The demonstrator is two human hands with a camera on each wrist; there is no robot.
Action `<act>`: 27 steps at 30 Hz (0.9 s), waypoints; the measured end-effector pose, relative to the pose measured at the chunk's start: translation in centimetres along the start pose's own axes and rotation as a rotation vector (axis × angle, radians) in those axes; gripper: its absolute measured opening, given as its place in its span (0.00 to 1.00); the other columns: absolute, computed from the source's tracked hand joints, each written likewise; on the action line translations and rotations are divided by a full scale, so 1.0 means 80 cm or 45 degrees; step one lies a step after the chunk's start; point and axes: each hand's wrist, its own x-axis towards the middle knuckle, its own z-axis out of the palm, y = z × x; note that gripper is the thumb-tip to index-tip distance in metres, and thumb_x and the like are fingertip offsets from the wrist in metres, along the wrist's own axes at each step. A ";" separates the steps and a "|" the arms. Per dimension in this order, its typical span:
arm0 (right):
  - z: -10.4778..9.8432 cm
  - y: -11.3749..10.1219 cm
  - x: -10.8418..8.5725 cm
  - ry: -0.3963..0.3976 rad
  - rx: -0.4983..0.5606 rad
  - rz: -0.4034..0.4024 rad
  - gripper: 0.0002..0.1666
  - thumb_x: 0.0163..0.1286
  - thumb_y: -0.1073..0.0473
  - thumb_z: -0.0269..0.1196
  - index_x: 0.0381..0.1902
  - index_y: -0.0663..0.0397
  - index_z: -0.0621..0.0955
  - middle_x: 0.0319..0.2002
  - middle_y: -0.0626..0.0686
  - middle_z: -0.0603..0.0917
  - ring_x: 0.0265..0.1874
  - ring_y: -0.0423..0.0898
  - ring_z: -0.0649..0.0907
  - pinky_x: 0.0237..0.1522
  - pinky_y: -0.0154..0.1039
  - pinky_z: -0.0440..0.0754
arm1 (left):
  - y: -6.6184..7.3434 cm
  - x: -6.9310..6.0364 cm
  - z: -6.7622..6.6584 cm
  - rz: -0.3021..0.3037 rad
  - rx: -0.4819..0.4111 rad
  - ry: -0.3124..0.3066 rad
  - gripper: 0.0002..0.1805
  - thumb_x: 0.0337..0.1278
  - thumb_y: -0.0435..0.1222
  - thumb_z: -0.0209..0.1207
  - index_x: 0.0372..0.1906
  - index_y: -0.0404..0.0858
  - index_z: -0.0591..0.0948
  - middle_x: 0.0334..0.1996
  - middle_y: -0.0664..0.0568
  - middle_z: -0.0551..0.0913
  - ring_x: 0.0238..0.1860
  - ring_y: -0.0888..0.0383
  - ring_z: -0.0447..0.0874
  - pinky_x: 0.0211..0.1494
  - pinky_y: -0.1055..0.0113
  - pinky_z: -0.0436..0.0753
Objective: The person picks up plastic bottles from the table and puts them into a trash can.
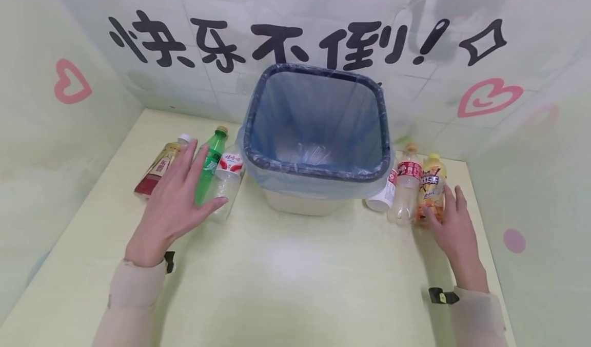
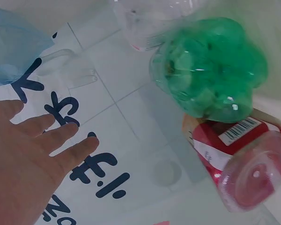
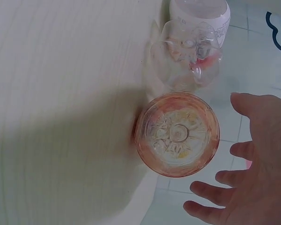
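Observation:
My left hand hovers with spread fingers over a green plastic bottle, partly covering it. To its left lies a bottle with a gold and red label; to its right is a clear bottle with a red and white label. My right hand, fingers apart, is beside a yellow-and-orange labelled bottle. In the right wrist view that bottle's round base faces the camera, with a gap before my fingers. Left of it lie a clear bottle with a pink label and a white bottle.
A bin lined with a translucent blue bag stands between the two bottle groups, its dark rim facing up. Behind it rises a wall with black lettering. Side walls border the pale tabletop.

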 end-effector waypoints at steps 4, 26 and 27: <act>0.000 -0.001 0.003 -0.013 0.004 0.012 0.48 0.76 0.38 0.51 0.79 0.60 0.48 0.77 0.69 0.40 0.68 0.79 0.55 0.58 0.78 0.58 | 0.003 0.010 -0.001 0.062 -0.009 0.049 0.57 0.54 0.67 0.58 0.81 0.46 0.46 0.80 0.47 0.42 0.78 0.44 0.43 0.74 0.42 0.56; 0.005 0.001 0.008 -0.061 -0.026 -0.008 0.46 0.77 0.41 0.51 0.80 0.56 0.47 0.77 0.71 0.42 0.61 0.82 0.63 0.54 0.77 0.64 | 0.024 0.044 -0.018 0.187 0.013 0.251 0.58 0.54 0.76 0.41 0.79 0.41 0.53 0.79 0.45 0.51 0.74 0.40 0.59 0.60 0.35 0.72; 0.005 0.001 0.008 -0.064 -0.027 -0.006 0.46 0.77 0.41 0.51 0.80 0.55 0.46 0.77 0.71 0.42 0.61 0.82 0.63 0.54 0.77 0.64 | 0.025 0.046 -0.019 0.195 0.007 0.261 0.58 0.54 0.76 0.42 0.79 0.41 0.53 0.79 0.46 0.51 0.73 0.40 0.60 0.60 0.36 0.72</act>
